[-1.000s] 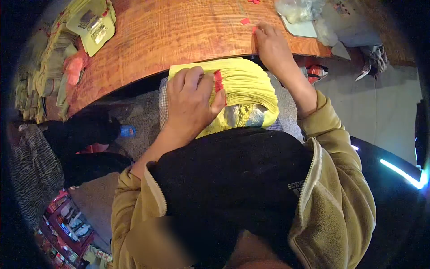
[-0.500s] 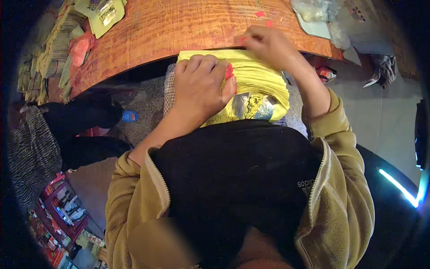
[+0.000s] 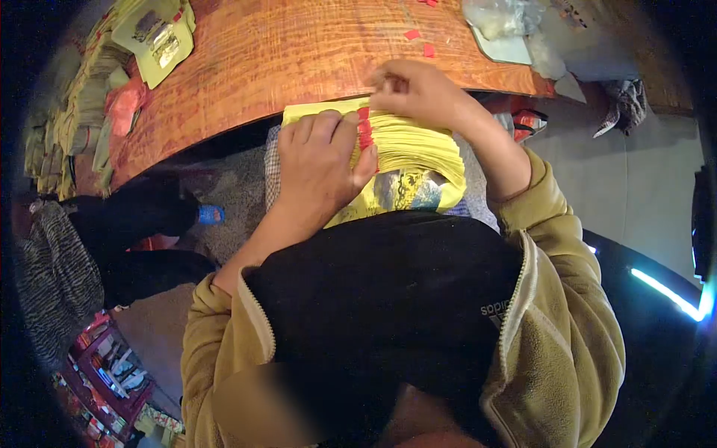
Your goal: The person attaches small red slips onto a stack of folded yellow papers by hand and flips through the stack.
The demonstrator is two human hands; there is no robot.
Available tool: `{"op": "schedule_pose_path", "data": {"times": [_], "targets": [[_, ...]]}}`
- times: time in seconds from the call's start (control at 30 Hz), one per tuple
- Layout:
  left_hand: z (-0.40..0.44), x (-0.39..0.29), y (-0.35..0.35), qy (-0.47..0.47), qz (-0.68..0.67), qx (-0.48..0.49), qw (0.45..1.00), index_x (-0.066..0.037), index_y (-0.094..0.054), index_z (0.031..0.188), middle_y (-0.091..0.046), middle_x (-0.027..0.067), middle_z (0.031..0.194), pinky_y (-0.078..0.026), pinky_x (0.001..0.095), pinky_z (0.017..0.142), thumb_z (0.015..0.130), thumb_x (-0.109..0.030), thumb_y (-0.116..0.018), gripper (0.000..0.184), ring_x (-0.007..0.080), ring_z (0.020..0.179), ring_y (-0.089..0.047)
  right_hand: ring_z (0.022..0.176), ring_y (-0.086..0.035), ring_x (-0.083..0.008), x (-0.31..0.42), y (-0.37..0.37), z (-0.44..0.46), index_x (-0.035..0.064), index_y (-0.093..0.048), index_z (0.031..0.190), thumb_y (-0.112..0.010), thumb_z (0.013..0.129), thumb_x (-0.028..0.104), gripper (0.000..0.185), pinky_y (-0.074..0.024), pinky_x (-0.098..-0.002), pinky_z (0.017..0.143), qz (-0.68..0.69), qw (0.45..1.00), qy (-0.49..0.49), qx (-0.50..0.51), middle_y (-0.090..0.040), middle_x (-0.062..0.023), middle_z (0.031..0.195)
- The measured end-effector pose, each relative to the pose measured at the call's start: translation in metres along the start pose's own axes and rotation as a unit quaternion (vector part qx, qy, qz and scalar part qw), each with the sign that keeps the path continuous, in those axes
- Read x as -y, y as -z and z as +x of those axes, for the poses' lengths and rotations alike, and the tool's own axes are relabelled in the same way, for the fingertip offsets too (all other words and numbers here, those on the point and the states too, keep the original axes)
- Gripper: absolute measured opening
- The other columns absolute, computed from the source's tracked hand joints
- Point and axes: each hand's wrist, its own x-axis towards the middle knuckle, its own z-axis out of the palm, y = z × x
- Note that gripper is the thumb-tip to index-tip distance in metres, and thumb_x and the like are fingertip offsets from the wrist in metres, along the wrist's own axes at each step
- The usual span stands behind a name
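Note:
A thick stack of yellow printed paper sheets [image 3: 422, 153] rests on my lap against the table edge, its right-hand layers fanned out. My left hand [image 3: 317, 157] presses down on its left part, fingers bent over the sheets and thumb along a row of small red paper pieces [image 3: 364, 128]. Those red pieces overlap in a line across the stack. My right hand [image 3: 422, 93] is over the far edge of the stack, beside the top red piece. Its fingers are bent and smeared by motion, so whether they hold anything is unclear.
On the wooden table [image 3: 284, 52] lie loose red paper pieces [image 3: 413, 35], a yellow printed packet [image 3: 158, 45] and clear plastic bags [image 3: 502, 16]. Bundles of paper [image 3: 78, 134] pile up at the left. Another person's dark-clothed legs [image 3: 142, 216] are at the left.
My right hand has moved left and down toward the red row. My left hand stays on the stack, with more of the red row showing beside it. The whole view has shifted slightly.

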Motion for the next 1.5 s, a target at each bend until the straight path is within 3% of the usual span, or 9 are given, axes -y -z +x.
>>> {"op": "schedule_pose_path", "data": {"times": [0.17, 0.43, 0.53, 0.63, 0.83, 1.17, 1.27, 1.33, 1.5], "targets": [[0.001, 0.000, 0.004, 0.021, -0.009, 0.026, 0.999, -0.010, -0.070, 0.105, -0.062, 0.0069, 0.106, -0.043, 0.0427, 0.085, 0.079, -0.035, -0.072, 0.036, 0.0276, 0.100, -0.059, 0.085, -0.062, -0.0423, -0.070, 0.003, 0.001, 0.0002, -0.066, 0.095, -0.060, 0.088, 0.012, 0.015, -0.0519, -0.0501, 0.075, -0.329, 0.892, 0.126, -0.282, -0.063, -0.0192, 0.102], [-0.004, 0.004, -0.004, -0.006, -0.017, -0.034, 0.999, -0.011, -0.069, 0.097, -0.063, 0.0045, 0.104, -0.040, 0.0436, 0.087, 0.077, -0.033, -0.073, 0.029, 0.0252, 0.101, -0.059, 0.081, -0.064, -0.0423, -0.078, 0.023, 0.020, 0.0032, -0.067, 0.093, -0.066, 0.083, 0.011, 0.012, -0.0516, -0.0496, 0.074, -0.327, 0.871, 0.191, -0.312, -0.066, -0.0185, 0.083], [-0.004, 0.003, -0.005, -0.012, -0.021, -0.043, 0.999, -0.012, -0.070, 0.097, -0.064, 0.0021, 0.096, -0.039, 0.0426, 0.085, 0.077, -0.033, -0.073, 0.029, 0.0234, 0.097, -0.059, 0.081, -0.064, -0.0424, -0.070, 0.020, 0.013, 0.0028, -0.066, 0.093, -0.066, 0.086, 0.016, 0.015, -0.0515, -0.0486, 0.074, -0.389, 0.874, 0.072, -0.283, -0.067, -0.0182, 0.085], [0.000, 0.001, -0.002, 0.004, -0.005, -0.014, 1.000, -0.012, -0.071, 0.096, -0.063, 0.0017, 0.095, -0.039, 0.0427, 0.083, 0.077, -0.033, -0.073, 0.028, 0.0228, 0.096, -0.058, 0.081, -0.066, -0.0393, -0.035, 0.011, 0.005, 0.0021, -0.065, 0.096, -0.065, 0.093, 0.026, 0.024, -0.0512, -0.0444, 0.072, -0.113, 0.983, 0.037, -0.142, -0.068, -0.0184, 0.086], [0.003, -0.001, -0.001, -0.001, 0.006, -0.007, 1.000, -0.013, -0.071, 0.093, -0.063, 0.0005, 0.094, -0.039, 0.0414, 0.082, 0.076, -0.033, -0.072, 0.026, 0.0204, 0.096, -0.057, 0.071, -0.060, -0.0103, 0.014, -0.005, 0.006, 0.0016, -0.065, 0.088, -0.070, 0.090, 0.015, 0.015, -0.0484, -0.0294, 0.065, 0.033, 0.994, 0.023, 0.101, -0.065, -0.0039, 0.076], [0.006, -0.001, 0.001, -0.001, 0.017, 0.007, 1.000, -0.009, -0.070, 0.099, -0.063, 0.0028, 0.095, -0.041, 0.0416, 0.080, 0.076, -0.033, -0.072, 0.033, 0.0225, 0.093, -0.059, 0.077, -0.068, -0.0349, 0.009, -0.001, 0.004, 0.0015, -0.066, 0.089, -0.069, 0.081, 0.019, 0.020, -0.0528, -0.0430, 0.071, 0.089, 0.994, -0.010, 0.060, -0.069, -0.0158, 0.081], [0.000, -0.001, 0.003, 0.024, 0.005, 0.031, 0.999, -0.010, -0.070, 0.112, -0.064, 0.0055, 0.105, -0.042, 0.0435, 0.088, 0.078, -0.034, -0.072, 0.042, 0.0265, 0.102, -0.059, 0.078, -0.066, -0.0353, -0.029, 0.006, 0.004, 0.0010, -0.067, 0.096, -0.065, 0.085, 0.019, 0.021, -0.0530, -0.0422, 0.073, -0.004, 0.998, -0.008, -0.064, -0.069, -0.0148, 0.083], [0.000, -0.001, 0.003, 0.026, -0.004, 0.026, 0.999, -0.010, -0.070, 0.110, -0.064, 0.0060, 0.105, -0.043, 0.0433, 0.088, 0.076, -0.032, -0.074, 0.041, 0.0276, 0.103, -0.059, 0.088, -0.066, -0.0348, -0.057, 0.008, 0.002, -0.0009, -0.067, 0.109, -0.067, 0.086, 0.007, 0.024, -0.0536, -0.0419, 0.079, -0.343, 0.916, 0.046, -0.205, -0.069, -0.0173, 0.098], [0.004, -0.001, 0.003, 0.031, -0.003, 0.016, 0.999, -0.010, -0.070, 0.105, -0.063, 0.0055, 0.105, -0.043, 0.0428, 0.087, 0.076, -0.031, -0.075, 0.036, 0.0274, 0.103, -0.059, 0.094, -0.063, -0.0405, -0.077, 0.005, 0.007, -0.0010, -0.067, 0.104, -0.064, 0.084, 0.005, 0.021, -0.0521, -0.0466, 0.081, -0.353, 0.894, 0.092, -0.260, -0.067, -0.0193, 0.100]]}}
